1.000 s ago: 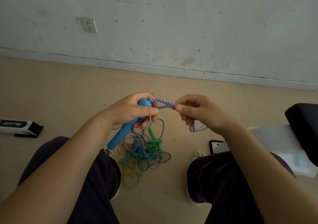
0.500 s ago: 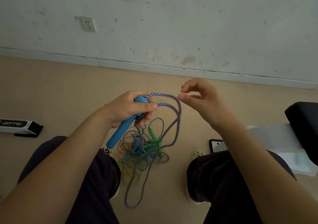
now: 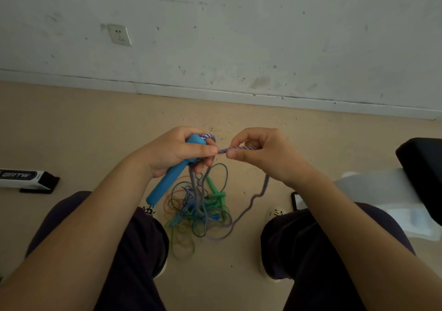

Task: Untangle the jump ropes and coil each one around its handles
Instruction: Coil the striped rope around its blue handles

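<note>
My left hand (image 3: 175, 151) grips a blue handle (image 3: 167, 182) that slants down to the left; its braided purple-and-white rope (image 3: 253, 199) loops over the handle's top. My right hand (image 3: 262, 154) pinches that rope between thumb and fingers, just right of the left thumb. From there the rope trails down to the floor. Between my feet lies a tangle (image 3: 199, 211) of thin green, blue and orange cords with green handles (image 3: 215, 194) in it.
A white wall with a socket (image 3: 119, 35) rises beyond the tan floor. A black-and-white box (image 3: 26, 178) lies at the left. A phone (image 3: 296, 200), a white sheet (image 3: 387, 198) and a black object (image 3: 424, 167) sit at the right.
My right hand had let go and lifted away, leaving a wide hanging loop. Now it has come back beside the left hand and pinches the rope, and the loop is pulled in.
</note>
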Demonstrator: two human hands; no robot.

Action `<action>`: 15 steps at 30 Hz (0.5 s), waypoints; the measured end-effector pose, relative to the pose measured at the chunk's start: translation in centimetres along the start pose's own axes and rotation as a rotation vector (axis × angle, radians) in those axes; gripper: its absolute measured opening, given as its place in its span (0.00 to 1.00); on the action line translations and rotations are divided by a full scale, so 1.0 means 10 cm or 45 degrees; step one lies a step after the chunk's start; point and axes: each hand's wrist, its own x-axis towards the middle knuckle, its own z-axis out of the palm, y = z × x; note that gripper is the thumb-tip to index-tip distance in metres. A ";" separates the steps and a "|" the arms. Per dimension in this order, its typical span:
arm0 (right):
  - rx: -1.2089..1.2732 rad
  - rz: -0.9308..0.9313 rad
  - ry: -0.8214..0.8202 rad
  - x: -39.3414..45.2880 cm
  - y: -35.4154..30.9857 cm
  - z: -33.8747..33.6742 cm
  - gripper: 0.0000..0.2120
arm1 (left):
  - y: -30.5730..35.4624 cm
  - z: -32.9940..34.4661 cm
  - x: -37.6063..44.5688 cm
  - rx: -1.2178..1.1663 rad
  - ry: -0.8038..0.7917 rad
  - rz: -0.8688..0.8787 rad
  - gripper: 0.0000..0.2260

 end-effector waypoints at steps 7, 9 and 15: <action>0.227 0.005 0.124 0.01 0.03 -0.22 0.07 | 0.04 -0.19 -0.10 0.087 0.195 0.013 0.15; 0.260 0.021 -0.037 0.00 0.04 -0.14 0.11 | 0.02 -0.09 -0.08 0.050 0.192 0.035 0.13; 0.152 0.022 -0.117 0.05 0.02 0.10 0.07 | 0.01 0.07 -0.03 0.072 0.083 0.006 0.04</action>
